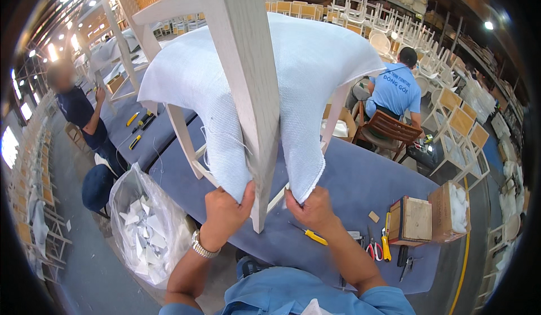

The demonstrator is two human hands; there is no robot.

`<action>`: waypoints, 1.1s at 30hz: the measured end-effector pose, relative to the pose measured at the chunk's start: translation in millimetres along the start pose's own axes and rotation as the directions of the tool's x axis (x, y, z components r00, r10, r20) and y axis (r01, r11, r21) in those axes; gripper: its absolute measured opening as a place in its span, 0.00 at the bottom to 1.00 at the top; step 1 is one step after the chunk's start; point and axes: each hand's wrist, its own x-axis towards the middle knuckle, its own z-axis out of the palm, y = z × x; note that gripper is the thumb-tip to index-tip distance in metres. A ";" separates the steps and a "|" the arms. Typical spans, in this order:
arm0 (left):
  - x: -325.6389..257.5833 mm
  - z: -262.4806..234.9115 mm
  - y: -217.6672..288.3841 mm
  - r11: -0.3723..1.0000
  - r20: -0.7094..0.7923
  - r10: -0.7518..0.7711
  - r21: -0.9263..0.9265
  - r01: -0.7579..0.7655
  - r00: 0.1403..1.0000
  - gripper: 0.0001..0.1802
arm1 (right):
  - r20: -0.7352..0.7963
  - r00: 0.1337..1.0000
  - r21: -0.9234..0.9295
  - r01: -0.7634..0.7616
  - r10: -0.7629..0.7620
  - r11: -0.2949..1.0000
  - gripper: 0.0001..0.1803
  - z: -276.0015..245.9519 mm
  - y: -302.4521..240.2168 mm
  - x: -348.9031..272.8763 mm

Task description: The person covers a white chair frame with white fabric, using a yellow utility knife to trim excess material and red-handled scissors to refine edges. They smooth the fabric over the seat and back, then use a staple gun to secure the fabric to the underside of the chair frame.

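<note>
A pale wooden chair [256, 162] stands on the blue-grey covered table [360, 185], one post rising close in front of me. White woven fabric [321, 55] drapes over its seat, split into two hanging flaps around that post. My left hand [226, 209] is closed on the lower end of the left flap, its thumb beside the post. On the other side, my right hand [313, 206] pinches the bottom corner of the right flap. Loose threads hang from the left flap's edge. A yellow-handled screwdriver [314, 236] lies near my right wrist.
Red-handled scissors [374, 251], a yellow cutter [386, 239] and cardboard boxes [449, 210] occupy the table's right side. A clear bag of white scraps [146, 230] stands at left. One person [81, 103] stands far left; another [394, 86] sits beyond the table. Stacked chairs fill the background.
</note>
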 end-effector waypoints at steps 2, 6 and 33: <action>-12.2 -16.2 -8.5 0.996 0.122 -0.066 0.065 0.058 0.990 0.16 | 0.133 0.988 -0.067 -0.071 0.080 0.995 0.05 -7.8 6.3 -6.9; -33.7 -19.3 -8.7 0.874 0.459 -0.037 -0.416 0.251 0.888 0.14 | 0.129 0.940 0.051 -0.325 0.316 0.944 0.09 -10.5 15.2 -45.8; 61.6 -165.9 -120.7 -0.502 0.066 0.298 -0.838 0.215 0.952 0.17 | -0.712 0.702 -0.359 -0.378 0.011 0.853 0.17 166.7 -38.1 54.0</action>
